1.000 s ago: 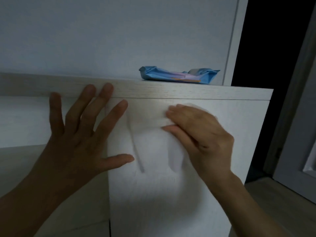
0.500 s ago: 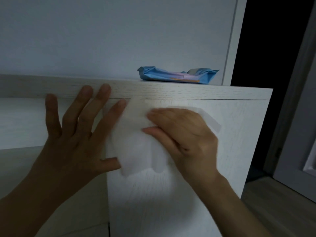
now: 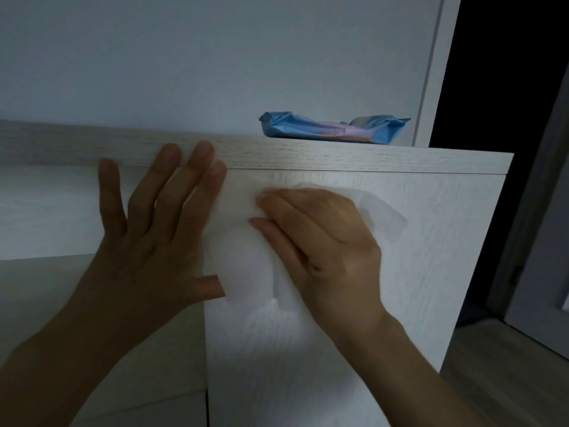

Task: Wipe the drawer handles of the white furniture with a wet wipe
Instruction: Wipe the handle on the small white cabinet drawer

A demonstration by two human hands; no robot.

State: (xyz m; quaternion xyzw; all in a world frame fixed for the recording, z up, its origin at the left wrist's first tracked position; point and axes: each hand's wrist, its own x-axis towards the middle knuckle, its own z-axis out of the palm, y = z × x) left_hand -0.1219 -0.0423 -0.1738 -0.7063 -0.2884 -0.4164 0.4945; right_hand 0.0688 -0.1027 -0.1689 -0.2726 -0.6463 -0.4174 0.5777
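Against a second ago, the right hand [image 3: 323, 248] has slid left along the front of the white furniture [image 3: 431, 272], so its fingertips now lie close to the left hand [image 3: 154, 238]. The wet wipe [image 3: 243, 266] has moved with it and is gathered more tightly under the palm. In the last half second little has shifted.

The right hand lies flat, fingers straight and together, pressing the wipe against the upper part of the front, just below the seam under the surface [image 3: 385, 163]. It does not clutch the wipe. Part of the wipe shows past the knuckles at the right, part hangs below the thumb.

The left hand is spread flat at the front's left edge, grasping nothing. Its fingertips overlap the edge of the surface and its thumb tip touches the wipe's left border.

A blue pack [image 3: 332, 131] lies on the surface near its right end, against the wall [image 3: 215, 57]. A door frame [image 3: 431, 72] rises behind it.
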